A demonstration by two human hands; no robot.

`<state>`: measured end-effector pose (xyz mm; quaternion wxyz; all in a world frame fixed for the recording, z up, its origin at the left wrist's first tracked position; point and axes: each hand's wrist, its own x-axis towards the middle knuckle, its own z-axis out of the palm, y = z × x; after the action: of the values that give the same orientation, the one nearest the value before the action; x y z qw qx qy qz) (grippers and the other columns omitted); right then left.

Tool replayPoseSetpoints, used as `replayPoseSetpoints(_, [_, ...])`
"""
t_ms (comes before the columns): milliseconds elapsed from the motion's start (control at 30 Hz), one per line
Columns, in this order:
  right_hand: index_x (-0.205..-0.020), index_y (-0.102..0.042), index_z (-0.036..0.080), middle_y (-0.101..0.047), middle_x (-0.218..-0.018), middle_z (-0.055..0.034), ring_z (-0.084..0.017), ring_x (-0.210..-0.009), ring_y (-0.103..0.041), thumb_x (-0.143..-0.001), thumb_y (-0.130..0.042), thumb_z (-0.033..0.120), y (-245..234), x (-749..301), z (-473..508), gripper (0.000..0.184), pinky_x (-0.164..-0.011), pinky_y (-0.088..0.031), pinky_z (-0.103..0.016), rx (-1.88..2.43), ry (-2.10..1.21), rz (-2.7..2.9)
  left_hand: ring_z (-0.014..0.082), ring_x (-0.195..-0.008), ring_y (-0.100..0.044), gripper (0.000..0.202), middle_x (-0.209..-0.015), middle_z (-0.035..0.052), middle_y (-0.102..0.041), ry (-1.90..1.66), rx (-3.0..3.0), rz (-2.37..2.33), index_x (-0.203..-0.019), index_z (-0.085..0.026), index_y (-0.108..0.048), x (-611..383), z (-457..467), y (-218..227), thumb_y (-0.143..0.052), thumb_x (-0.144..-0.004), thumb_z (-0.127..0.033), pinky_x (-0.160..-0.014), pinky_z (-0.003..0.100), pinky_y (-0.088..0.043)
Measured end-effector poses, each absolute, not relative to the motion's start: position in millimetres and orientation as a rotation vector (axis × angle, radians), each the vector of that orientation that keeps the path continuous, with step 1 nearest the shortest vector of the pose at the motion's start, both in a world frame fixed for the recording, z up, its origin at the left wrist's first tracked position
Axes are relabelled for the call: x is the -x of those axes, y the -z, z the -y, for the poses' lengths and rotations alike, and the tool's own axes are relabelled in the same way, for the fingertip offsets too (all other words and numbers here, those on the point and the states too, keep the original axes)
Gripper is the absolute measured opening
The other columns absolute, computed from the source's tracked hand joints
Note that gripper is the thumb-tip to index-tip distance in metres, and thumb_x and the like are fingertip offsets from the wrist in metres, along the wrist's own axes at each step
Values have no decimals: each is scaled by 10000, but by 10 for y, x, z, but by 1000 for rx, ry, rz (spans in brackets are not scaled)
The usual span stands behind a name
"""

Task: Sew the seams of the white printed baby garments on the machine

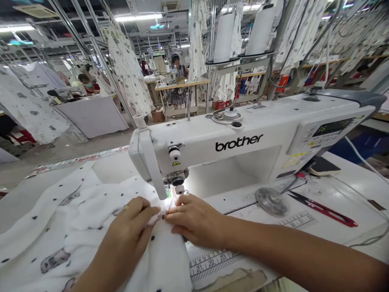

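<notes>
- Far left, a seated co-worker (91, 88) works at a table, and thin white printed garments (127, 69) hang from overhead rails; a second co-worker (179, 73) sits farther back.
- Near left, a soft, crumpled white printed cloth (91, 227) with small dark dots and grey animal-like prints spills over the worktop (355, 182) and runs up to the needle area.
- The left hand (130, 231) has its fingers together, its grip clamped on a fold of the cloth just before the presser foot.
- The steel presser foot (180, 189) sits at the machine's head, with a small light shining on the cloth below it.
- The right hand (194, 221) lies just right of the left, fingers together on the cloth's edge; whether that grip pinches, I cannot tell.
- Behind the hands stands a white industrial sewing machine (243, 138), with "brother" in bold black on its arm and a yellow warning label (176, 164) on its head.
- Right of the hands, the worktop has open room, holding a clear round plastic disc (271, 201) and red-handled thread snips (323, 209).
- A printed ruler strip (212, 265) runs along the near edge, showing 21, 22 and 23.
- Far right, the machine's control panel (332, 132) has a small lit display.
</notes>
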<state>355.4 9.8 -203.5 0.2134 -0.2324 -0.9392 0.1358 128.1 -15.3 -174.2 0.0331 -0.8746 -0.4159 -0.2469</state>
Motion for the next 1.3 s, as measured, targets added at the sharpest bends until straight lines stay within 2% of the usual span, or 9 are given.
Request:
replayPoseSetpoints(100, [-1166,-616,185,-708,-1065,-6,-151,-996,-545,-968,-546,169,1996,-3582,-141,210,-958,-355,-298,553,-410,2683,225,-1069,-593,247,-1054,40,-666,779,2681,1022,-1011,-213,-588,-1386,140,1744,-445,-886,-56,-951,376,-448])
replayPoseSetpoints(200, [-1082,-654,217,-710,-938,-7,-174,-1045,-524,-979,-551,232,1978,-3616,-167,146,-903,-347,-311,557,-344,2742,195,-962,-615,178,-943,30,-679,776,2807,1057,-959,-203,-558,-1457,152,1825,-432,-917,-85,-855,328,-486])
replayPoseSetpoints(300, [-1005,-658,196,-697,-862,-17,-188,-955,-533,-959,-556,214,1984,-3642,-174,113,-831,-343,-330,487,-158,2793,171,-859,-608,123,-915,19,-665,733,2912,1245,-937,-216,-529,-1442,177,1918,-428,-957,-149,-733,288,-501])
replayPoseSetpoints(467, [-910,-628,179,-686,-822,3,-157,-776,-535,-944,-517,147,2045,-3652,-193,121,-757,-344,-319,315,11,2800,184,-870,-593,142,-922,23,-655,664,2968,1187,-948,-217,-520,-1404,124,1978,-426,-934,-111,-764,313,-491])
replayPoseSetpoints(600, [-920,-622,176,-686,-823,9,-158,-750,-527,-942,-561,179,2062,-3647,-225,65,-722,-343,-306,452,-4,2772,197,-839,-574,235,-860,26,-635,618,2944,1026,-907,-203,-508,-1436,-19,1958,-394,-842,-8,-791,349,-474])
replayPoseSetpoints(700, [-931,-629,176,-696,-857,3,-163,-745,-507,-948,-566,221,2025,-3660,-248,79,-717,-338,-303,487,-23,2763,209,-836,-572,252,-834,28,-619,556,2923,1019,-913,-200,-506,-1452,-85,1943,-404,-805,4,-785,359,-464])
replayPoseSetpoints(967, [-839,-622,186,-693,-845,18,-152,-731,-507,-984,-503,263,1987,-3717,-272,203,-737,-325,-314,435,-2,2776,237,-827,-576,304,-906,52,-632,660,2629,1304,-1083,-199,-517,-1399,-28,2033,-469,-813,-68,-749,372,-450])
replayPoseSetpoints(1133, [-799,-606,188,-687,-836,36,-143,-719,-487,-979,-521,275,2008,-3715,-284,217,-722,-324,-312,404,28,2774,231,-838,-572,253,-892,44,-655,575,2609,1150,-1028,-204,-570,-1415,8,1926,-454,-861,-55,-819,413,-397])
replayPoseSetpoints(1300, [-765,-590,190,-679,-801,58,-136,-711,-492,-979,-535,287,1984,-3720,-290,241,-758,-334,-306,339,51,2788,242,-973,-572,260,-991,59,-657,571,2774,955,-980,-198,-612,-1466,30,1872,-447,-866,-31,-894,416,-406])
